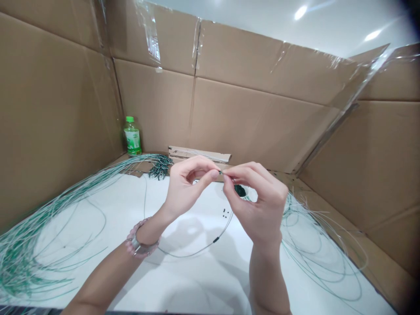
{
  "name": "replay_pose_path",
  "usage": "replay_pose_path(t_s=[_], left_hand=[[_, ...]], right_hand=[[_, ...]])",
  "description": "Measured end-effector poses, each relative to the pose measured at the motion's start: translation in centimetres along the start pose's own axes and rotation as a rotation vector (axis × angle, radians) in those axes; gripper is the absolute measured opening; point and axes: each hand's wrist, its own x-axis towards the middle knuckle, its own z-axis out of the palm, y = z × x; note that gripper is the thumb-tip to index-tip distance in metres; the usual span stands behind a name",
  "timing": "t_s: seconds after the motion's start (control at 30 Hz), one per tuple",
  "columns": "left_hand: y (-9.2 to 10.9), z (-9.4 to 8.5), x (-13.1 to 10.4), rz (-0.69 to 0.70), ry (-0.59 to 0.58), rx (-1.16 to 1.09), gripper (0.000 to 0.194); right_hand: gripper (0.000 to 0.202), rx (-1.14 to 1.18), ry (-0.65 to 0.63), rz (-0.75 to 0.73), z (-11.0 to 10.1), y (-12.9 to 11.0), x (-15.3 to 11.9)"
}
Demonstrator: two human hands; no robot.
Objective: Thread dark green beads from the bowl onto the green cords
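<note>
Near the middle of the view, my left hand (190, 183) and my right hand (259, 197) meet at the fingertips, above a white table surface (141, 280). My left thumb and index finger pinch a tiny dark green piece (220, 172). The right thumb and fingertips are pressed together at its other side, on what looks like a thin wire end. A thin grey wire (193, 255) loops below the hands and carries a small black sleeve (215, 239). Several tiny black pieces (226, 213) lie on the table by my right hand.
Bundled green and white wires (39, 236) spread along the left, with dark ends (159, 167) at the back. More looped wires (328, 262) lie right. A dark green pile (240, 190) sits behind my right hand. A green bottle (133, 138) stands back left, against cardboard walls (249, 118).
</note>
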Motion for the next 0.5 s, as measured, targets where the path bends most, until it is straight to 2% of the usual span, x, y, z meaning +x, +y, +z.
replay_pose_path(t_s=[0.33,0.5], left_hand=[[0.08,-0.11,-0.11,0.023,-0.026,0.090,0.004],[-0.06,-0.26,-0.02,0.161,-0.014,0.220,0.007]], right_hand=[[0.008,0.114,-0.023,0.090,-0.09,0.39,-0.15],[0.005,0.076,-0.060,0.127,0.03,0.38,-0.04]])
